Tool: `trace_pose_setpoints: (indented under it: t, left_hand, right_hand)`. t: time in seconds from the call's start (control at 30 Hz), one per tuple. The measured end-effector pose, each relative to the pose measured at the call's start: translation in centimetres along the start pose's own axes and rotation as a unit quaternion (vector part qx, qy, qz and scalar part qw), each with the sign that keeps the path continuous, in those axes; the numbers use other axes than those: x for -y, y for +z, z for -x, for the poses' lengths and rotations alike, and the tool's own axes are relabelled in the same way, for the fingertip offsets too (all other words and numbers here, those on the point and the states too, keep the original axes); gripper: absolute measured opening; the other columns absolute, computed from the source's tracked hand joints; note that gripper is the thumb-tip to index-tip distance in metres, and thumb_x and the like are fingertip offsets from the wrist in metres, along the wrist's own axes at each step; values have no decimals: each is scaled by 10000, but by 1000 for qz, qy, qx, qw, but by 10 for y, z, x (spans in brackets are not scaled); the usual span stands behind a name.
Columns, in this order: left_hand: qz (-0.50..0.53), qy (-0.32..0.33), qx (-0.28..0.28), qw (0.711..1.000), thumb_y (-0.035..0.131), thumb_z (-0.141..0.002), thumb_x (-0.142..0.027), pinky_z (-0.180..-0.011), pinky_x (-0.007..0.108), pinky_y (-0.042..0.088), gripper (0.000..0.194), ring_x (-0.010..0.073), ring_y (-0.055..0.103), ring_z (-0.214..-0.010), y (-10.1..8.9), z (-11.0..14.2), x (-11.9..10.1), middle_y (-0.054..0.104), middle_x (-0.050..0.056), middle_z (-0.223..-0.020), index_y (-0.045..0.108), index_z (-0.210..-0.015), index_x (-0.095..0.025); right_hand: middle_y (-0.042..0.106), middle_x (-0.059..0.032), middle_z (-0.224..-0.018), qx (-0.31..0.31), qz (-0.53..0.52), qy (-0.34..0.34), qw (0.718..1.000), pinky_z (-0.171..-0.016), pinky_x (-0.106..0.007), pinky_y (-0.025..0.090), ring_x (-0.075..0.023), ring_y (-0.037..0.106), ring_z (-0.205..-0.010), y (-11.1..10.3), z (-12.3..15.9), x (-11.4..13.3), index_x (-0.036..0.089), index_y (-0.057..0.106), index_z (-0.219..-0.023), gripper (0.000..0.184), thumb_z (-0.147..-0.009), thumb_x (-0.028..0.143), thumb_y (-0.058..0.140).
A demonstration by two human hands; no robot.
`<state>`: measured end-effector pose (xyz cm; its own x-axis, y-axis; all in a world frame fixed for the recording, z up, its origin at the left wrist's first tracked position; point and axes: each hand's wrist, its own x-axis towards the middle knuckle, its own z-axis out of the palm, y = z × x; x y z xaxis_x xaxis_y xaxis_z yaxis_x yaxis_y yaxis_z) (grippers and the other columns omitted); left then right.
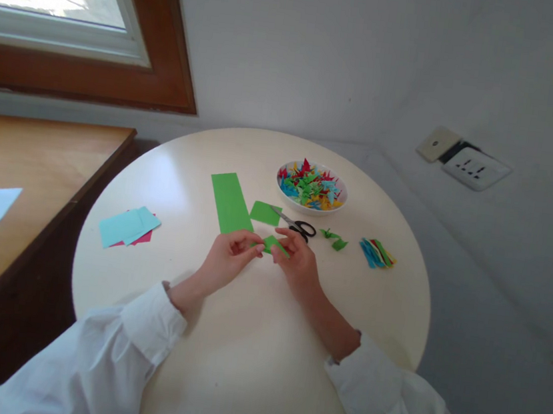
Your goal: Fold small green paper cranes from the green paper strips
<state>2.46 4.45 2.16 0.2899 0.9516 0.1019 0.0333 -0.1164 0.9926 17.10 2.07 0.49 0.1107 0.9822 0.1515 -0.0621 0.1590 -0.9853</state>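
Over the middle of the round cream table point(245, 337), both hands pinch one small folded green paper piece point(272, 243). My left hand point(230, 255) grips its left end with fingers closed. My right hand point(297, 260) holds the right end, fingers curled. Just beyond the hands lie a long green paper strip point(230, 203), a small green square point(265, 213) and black-handled scissors point(298, 225).
A white bowl point(312, 186) full of several coloured folded paper figures stands at the back. Green scraps point(333, 239) and a bundle of coloured strips point(376, 253) lie to the right. Light blue and pink sheets point(129, 226) lie left. A wooden desk point(21, 189) adjoins the table.
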Motion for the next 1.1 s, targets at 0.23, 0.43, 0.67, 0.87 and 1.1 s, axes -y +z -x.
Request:
trace_pose_setpoints:
  t: [0.23,0.43,0.67,0.87,1.1]
  left_hand:
    - [3,0,-16,1000,696,-647,-384,-492,210,423,271,121,581,-540,0,0,-1,645,27,-581,634,-716,-130]
    - [12,-3,-2,1000,698,-641,-407,-510,210,438,294,120,586,-543,0,1,-3,638,23,-565,624,-709,-130]
    - [-19,18,30,999,672,-684,-397,-511,211,430,271,117,576,-549,-1,3,-1,647,38,-605,641,-708,-129]
    - [-3,27,45,999,670,-688,-387,-546,218,463,253,124,600,-584,-1,3,1,665,38,-647,645,-738,-140]
    - [29,16,13,999,706,-659,-354,-585,245,495,284,147,635,-621,-1,2,2,677,45,-663,616,-819,-137]
  right_hand:
    - [638,-31,-862,25,13,-38,999,-712,-286,492,-159,601,-819,1,3,-4,210,585,-881,232,-691,321,658]
    - [618,-23,-803,12,24,-29,999,-652,-275,490,-144,589,-741,1,2,-1,194,585,-819,199,-686,330,644]
    - [592,-9,-744,4,36,7,999,-606,-274,502,-129,562,-655,1,2,3,189,569,-762,224,-674,383,636]
    - [554,17,-675,-3,40,9,999,-583,-259,489,-112,555,-593,1,1,1,187,555,-691,193,-685,368,621]
    - [554,19,-661,-16,51,-4,999,-555,-249,448,-112,531,-582,1,1,4,188,557,-687,178,-678,354,621]
